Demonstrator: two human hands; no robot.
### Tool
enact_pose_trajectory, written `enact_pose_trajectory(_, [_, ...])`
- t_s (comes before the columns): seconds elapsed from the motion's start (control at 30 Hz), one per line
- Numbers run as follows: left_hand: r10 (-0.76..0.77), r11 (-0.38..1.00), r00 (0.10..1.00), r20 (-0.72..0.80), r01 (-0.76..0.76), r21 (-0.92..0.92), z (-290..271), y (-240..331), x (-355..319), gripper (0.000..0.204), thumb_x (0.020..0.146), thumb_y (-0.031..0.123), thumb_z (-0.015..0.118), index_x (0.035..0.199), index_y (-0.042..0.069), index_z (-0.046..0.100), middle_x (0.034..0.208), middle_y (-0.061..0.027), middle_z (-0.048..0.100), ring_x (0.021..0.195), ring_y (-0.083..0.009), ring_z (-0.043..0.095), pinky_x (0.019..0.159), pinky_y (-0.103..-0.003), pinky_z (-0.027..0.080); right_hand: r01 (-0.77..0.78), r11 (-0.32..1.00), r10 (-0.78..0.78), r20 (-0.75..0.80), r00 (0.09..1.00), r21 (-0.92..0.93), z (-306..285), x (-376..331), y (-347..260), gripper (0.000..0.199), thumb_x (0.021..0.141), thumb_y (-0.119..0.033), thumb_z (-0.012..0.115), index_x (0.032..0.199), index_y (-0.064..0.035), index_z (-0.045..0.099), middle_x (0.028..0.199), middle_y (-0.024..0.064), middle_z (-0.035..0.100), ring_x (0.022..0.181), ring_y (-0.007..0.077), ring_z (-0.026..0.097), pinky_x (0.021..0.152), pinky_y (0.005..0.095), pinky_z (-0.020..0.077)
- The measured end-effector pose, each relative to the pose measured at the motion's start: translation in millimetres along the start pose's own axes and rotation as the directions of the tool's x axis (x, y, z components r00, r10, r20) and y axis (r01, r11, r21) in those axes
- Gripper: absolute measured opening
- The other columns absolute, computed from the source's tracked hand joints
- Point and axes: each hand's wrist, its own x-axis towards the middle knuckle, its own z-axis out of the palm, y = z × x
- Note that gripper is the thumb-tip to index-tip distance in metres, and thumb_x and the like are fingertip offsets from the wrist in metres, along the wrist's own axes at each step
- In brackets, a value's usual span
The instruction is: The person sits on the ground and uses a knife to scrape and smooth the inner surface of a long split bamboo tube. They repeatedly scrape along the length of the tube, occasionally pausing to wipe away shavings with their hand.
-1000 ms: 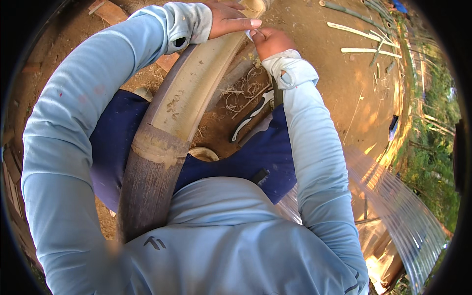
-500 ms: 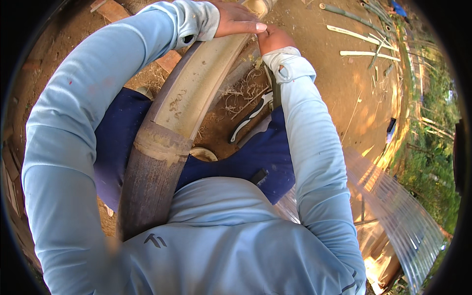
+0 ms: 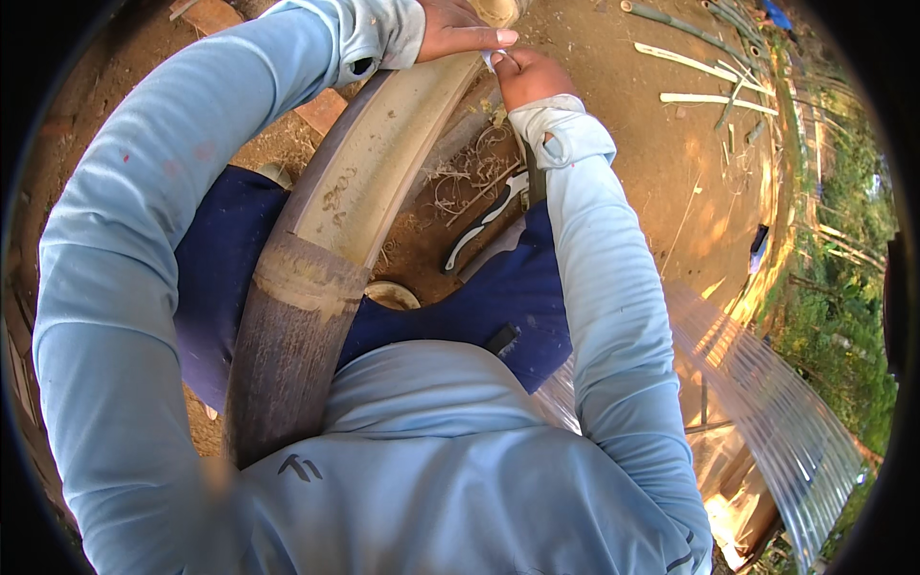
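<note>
A thick bamboo pole (image 3: 287, 369) slants up from beside my body, with a long pale opening cut along its upper face. My left hand (image 3: 455, 31) lies across the far part of the pole, its thumb stretched to the right; its other fingers are partly cut off by the upper edge of view. Just right of it, at the pole's edge, my right hand (image 3: 533, 77) is closed, thumb and finger pinching a small white piece (image 3: 492, 59) whose kind I cannot make out. Small shavings (image 3: 337, 190) lie inside the opening.
A black-and-white handled tool (image 3: 484, 225) lies between my legs, near curly fibres (image 3: 470, 171). Cut bamboo poles (image 3: 676, 29) and pale split strips (image 3: 704, 69) lie at the far right. A clear corrugated sheet (image 3: 767, 412) stands to the right; a reddish brick-like block (image 3: 321, 110) lies left of the pole.
My right hand has drawn slightly apart from the left thumb and lower, and the white piece now shows in its pinch. My left hand has shifted slightly upward. The pole stays in place.
</note>
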Motion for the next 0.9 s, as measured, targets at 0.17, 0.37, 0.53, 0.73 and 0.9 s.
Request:
enact_pose_trajectory(0.17, [-0.016, 0.999, 1.0, 0.012, 0.016, -0.035, 0.6, 2.8, -0.7, 0.08, 0.103, 0.065, 0.027, 0.125, -0.001, 0.067, 0.13, -0.0285, 0.062, 0.128, -0.0424, 0.054, 0.114, -0.045, 0.038, 0.031, 1.0, -0.031, -0.013, 0.999, -0.002, 3.7, -2.4, 4.6, 0.039, 0.098, -0.042, 0.055, 0.105, -0.0087, 0.073, 0.101, 0.0245, 0.07, 0.098, 0.0458, 0.065, 0.088, 0.0514, 0.0507])
enact_pose_trajectory(0.37, [-0.032, 1.0, 1.0, -0.002, 0.032, 0.0, -0.7, 2.4, -4.8, 0.08, 0.103, 0.065, 0.028, 0.124, -0.001, 0.067, 0.129, -0.0285, 0.063, 0.127, -0.0423, 0.055, 0.114, -0.045, 0.038, 0.012, 1.0, -0.013, 0.032, 0.999, 0.017, -0.9, -7.7, -5.2, 0.038, 0.097, -0.042, 0.055, 0.106, -0.0092, 0.073, 0.101, 0.0232, 0.07, 0.097, 0.0449, 0.066, 0.088, 0.0511, 0.051])
enact_pose_trajectory(0.53, [-0.015, 1.0, 1.0, -0.017, 0.016, 0.016, -2.7, 0.3, -12.3, 0.079, 0.104, 0.064, 0.027, 0.123, 0.0, 0.068, 0.129, -0.0276, 0.063, 0.127, -0.0417, 0.055, 0.114, -0.045, 0.038, -0.005, 1.0, 0.005, 0.037, 0.999, 0.009, -2.8, -14.0, -12.7, 0.038, 0.098, -0.042, 0.055, 0.108, -0.0097, 0.073, 0.1, 0.0229, 0.071, 0.096, 0.044, 0.066, 0.086, 0.0498, 0.0509])
enact_pose_trajectory(0.73, [0.002, 1.0, 1.0, 0.001, -0.002, 0.012, -10.3, 14.1, -17.3, 0.079, 0.104, 0.064, 0.027, 0.122, -0.002, 0.068, 0.129, -0.0284, 0.063, 0.127, -0.0424, 0.055, 0.115, -0.045, 0.037, 0.0, 1.0, 0.0, 0.028, 1.0, -0.005, -1.8, -16.9, -9.3, 0.04, 0.099, -0.044, 0.055, 0.11, -0.0093, 0.072, 0.094, 0.0241, 0.07, 0.091, 0.0445, 0.066, 0.083, 0.0482, 0.0508])
enact_pose_trajectory(0.9, [0.006, 1.0, 1.0, -0.001, -0.006, 0.016, -5.4, 6.5, -15.7, 0.079, 0.104, 0.063, 0.026, 0.121, -0.002, 0.068, 0.129, -0.0296, 0.062, 0.127, -0.0431, 0.054, 0.115, -0.045, 0.037, -0.022, 0.999, 0.023, 0.063, 0.998, -0.024, -4.0, -18.3, -14.1, 0.037, 0.098, -0.041, 0.055, 0.105, -0.0099, 0.073, 0.103, 0.0209, 0.072, 0.099, 0.0421, 0.067, 0.09, 0.05, 0.051])
